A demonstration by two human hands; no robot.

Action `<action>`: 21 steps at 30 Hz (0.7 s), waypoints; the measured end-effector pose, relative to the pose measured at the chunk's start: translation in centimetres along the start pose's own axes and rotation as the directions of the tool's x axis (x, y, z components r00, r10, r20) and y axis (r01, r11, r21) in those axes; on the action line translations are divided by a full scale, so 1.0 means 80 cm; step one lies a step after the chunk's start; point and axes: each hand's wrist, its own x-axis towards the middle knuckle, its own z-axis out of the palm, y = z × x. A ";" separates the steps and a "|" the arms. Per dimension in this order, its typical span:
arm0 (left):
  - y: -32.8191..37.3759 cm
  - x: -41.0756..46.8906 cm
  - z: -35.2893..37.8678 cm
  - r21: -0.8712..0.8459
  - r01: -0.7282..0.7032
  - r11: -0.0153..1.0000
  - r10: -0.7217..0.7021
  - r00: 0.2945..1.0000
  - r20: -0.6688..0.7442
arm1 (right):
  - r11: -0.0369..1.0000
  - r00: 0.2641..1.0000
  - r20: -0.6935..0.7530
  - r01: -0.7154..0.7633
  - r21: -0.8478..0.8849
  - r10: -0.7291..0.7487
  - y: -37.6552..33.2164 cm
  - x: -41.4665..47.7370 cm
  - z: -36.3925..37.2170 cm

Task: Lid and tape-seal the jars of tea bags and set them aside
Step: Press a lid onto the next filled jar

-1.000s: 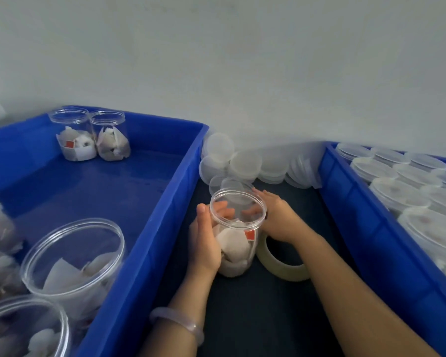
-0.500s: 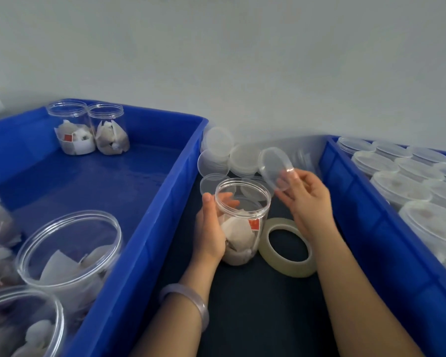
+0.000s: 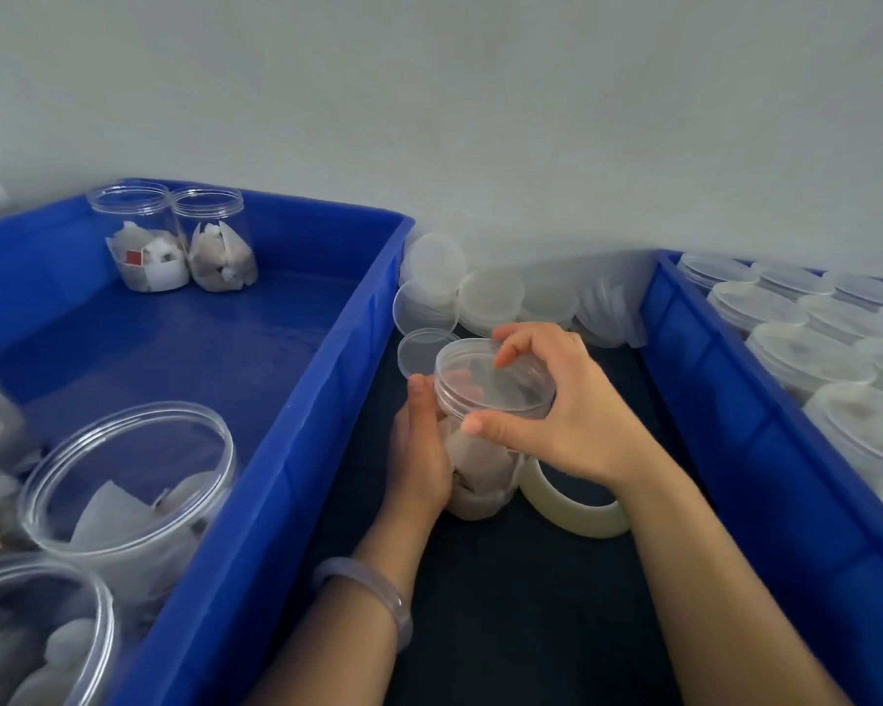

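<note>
A clear jar of tea bags (image 3: 480, 471) stands on the dark surface between two blue bins. My left hand (image 3: 421, 450) grips its side. A clear lid (image 3: 495, 377) sits on the jar's mouth, and my right hand (image 3: 562, 415) holds it from above, thumb on the near rim and fingers curled over the far rim. A roll of clear tape (image 3: 572, 507) lies flat just right of the jar, partly under my right wrist.
Loose lids (image 3: 460, 287) are piled against the wall behind the jar. The left blue bin (image 3: 286, 450) holds several open jars of tea bags (image 3: 144, 236). The right blue bin (image 3: 735, 400) holds several lidded jars (image 3: 796, 349).
My right hand brought the lid from the pile behind and set it on the jar's mouth. My left hand kept its hold on the jar.
</note>
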 end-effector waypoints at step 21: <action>-0.005 0.004 -0.001 0.068 -0.017 0.998 0.021 0.998 -0.058 | 0.908 0.988 0.105 -0.056 -0.416 0.109 -0.023 -0.018 0.016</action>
